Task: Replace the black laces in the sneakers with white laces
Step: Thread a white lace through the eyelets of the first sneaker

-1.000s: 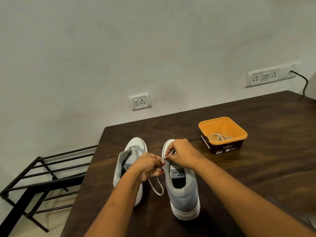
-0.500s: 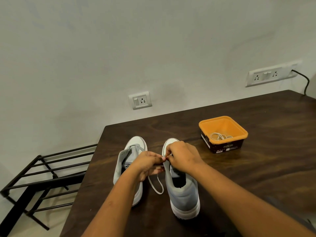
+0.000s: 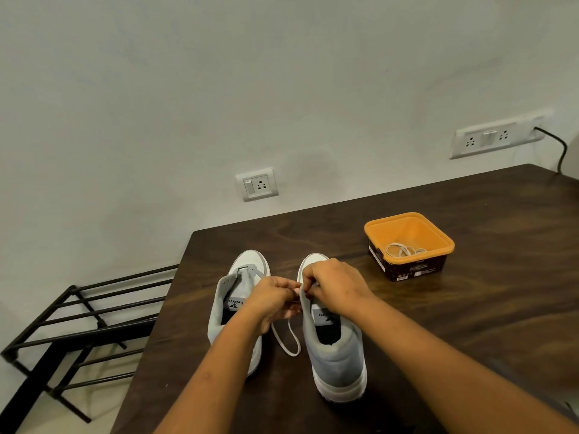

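since the white lace (image 3: 291, 354) is soft, light and floppy, you'd best pinch it near its tip to feed an eyelet. it loops on the dark wood table (image 3: 470, 324) between left sneaker (image 3: 247, 264) and right sneaker (image 3: 338, 352), rising to your left hand (image 3: 272, 300) and right hand (image 3: 332, 285), both pinching it, fingers curled. orange tub (image 3: 407, 228) with a spare lace (image 3: 402, 249) sits well apart; black rack (image 3: 103, 332), socketed wall (image 3: 282, 89) beyond.
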Available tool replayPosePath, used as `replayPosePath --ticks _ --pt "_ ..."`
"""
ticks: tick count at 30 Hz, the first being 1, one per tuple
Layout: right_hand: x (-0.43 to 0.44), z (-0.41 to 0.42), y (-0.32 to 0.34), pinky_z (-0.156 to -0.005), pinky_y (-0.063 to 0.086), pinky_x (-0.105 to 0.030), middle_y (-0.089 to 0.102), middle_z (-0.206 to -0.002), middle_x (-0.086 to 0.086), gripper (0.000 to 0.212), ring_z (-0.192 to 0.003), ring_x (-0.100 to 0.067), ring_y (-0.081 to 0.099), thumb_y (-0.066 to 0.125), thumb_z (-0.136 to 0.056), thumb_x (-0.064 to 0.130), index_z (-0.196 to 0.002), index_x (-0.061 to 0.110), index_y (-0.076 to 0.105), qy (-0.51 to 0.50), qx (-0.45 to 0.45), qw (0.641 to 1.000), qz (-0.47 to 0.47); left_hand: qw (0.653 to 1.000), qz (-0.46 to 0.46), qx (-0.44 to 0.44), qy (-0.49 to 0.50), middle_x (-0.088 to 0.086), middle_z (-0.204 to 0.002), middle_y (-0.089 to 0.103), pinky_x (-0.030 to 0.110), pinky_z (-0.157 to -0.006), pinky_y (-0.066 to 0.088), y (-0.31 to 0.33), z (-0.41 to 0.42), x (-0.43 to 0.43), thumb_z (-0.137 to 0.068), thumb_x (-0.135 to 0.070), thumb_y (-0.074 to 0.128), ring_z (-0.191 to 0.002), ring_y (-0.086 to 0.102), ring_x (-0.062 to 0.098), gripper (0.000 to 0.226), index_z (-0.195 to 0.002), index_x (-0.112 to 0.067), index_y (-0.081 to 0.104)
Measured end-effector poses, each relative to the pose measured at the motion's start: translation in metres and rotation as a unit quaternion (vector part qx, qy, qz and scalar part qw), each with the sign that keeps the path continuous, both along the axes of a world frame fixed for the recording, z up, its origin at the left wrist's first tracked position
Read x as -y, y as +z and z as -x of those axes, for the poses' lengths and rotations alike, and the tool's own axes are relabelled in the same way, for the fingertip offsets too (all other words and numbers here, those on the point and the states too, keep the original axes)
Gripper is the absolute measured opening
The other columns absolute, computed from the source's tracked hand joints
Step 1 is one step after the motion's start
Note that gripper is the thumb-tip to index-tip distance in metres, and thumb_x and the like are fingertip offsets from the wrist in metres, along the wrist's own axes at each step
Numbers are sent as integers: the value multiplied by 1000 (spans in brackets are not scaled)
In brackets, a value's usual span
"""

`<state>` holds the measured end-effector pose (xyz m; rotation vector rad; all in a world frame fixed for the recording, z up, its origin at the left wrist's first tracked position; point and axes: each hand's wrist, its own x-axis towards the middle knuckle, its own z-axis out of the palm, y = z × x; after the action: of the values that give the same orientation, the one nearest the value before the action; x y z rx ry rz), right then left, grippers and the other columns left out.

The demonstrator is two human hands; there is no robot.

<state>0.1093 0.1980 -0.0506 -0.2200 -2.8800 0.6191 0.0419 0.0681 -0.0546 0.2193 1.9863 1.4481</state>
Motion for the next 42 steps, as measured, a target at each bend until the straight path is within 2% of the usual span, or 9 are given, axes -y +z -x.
replayPosePath --ticks 9,13,17,22,25,29,33,37,42 --pt "-9 -1 4 -68 45 -27 66 -92 2 12 -86 -18 60 66 -85 30 -97 29 64 43 12 999 13 999 -26 -20 16 10 -67 62 22 -53 53 -3 -8 -7 -91 -2 57 -59 60 15 17 -75 -5 62" --pt "-9 0 1 -68 45 -27 64 -92 2 13 -86 -18 59 64 -85 24 -96 29 62 35 10 999 15 996 -7 -75 54 12 -68 57 24 -48 47 -4 -11 -14 -93 -1 51 -57 54 17 22 -73 -9 53" --pt "-8 2 -1 -68 46 -27 65 -93 2 15 -84 -17 58 65 -85 23 -98 29 62 29 7 999 35 983 -48 -109 137 9 -76 57 28 -60 46 6 -9 -17 -97 -6 43 -70 55 19 19 -80 -13 48" --pt "-11 2 -6 -78 54 -29 68 -96 3 19 -90 -15 62 66 -85 20 -101 30 62 17 4 999 41 886 -336 -49 314 4 -83 52 30 -70 54 51 -2 -1 -101 -4 32 -74 65 19 24 -84 -16 45" --pt "-13 2 -6 -79 53 -27 67 -97 3 23 -90 -16 62 65 -85 14 -102 30 63 10 4 999 50 839 -367 -80 393 1 -80 50 20 -58 52 66 7 21 -102 -11 35 -66 56 11 22 -86 -19 46" --pt "-20 5 -6 -80 55 -32 59 -88 8 35 -87 -16 60 63 -80 -1 -99 29 64 -12 12 997 76 879 -172 -205 395 3 -76 48 23 -55 40 49 27 44 -101 -16 38 -60 43 10 17 -88 -21 48" --pt "-28 7 -6 -74 54 -25 61 -89 0 36 -81 -13 58 73 -73 -2 -98 23 66 -53 40 983 170 920 141 -343 122 5 -93 61 30 -68 47 25 30 44 -95 -13 51 -77 55 19 13 -85 -19 57" --pt "-29 7 -7 -74 53 -25 61 -89 -1 32 -78 -11 57 76 -72 -1 -95 20 67 -68 37 977 197 887 240 -379 -107 3 -100 64 26 -81 44 8 8 10 -92 -21 57 -94 58 18 10 -99 -16 62" --pt "-28 7 -8 -75 53 -27 58 -83 2 32 -76 -12 55 74 -71 -4 -88 21 65 -87 31 973 211 873 282 -352 -187 13 -115 63 33 -89 45 0 -1 -10 -96 -16 42 -106 57 28 23 -112 -10 59"
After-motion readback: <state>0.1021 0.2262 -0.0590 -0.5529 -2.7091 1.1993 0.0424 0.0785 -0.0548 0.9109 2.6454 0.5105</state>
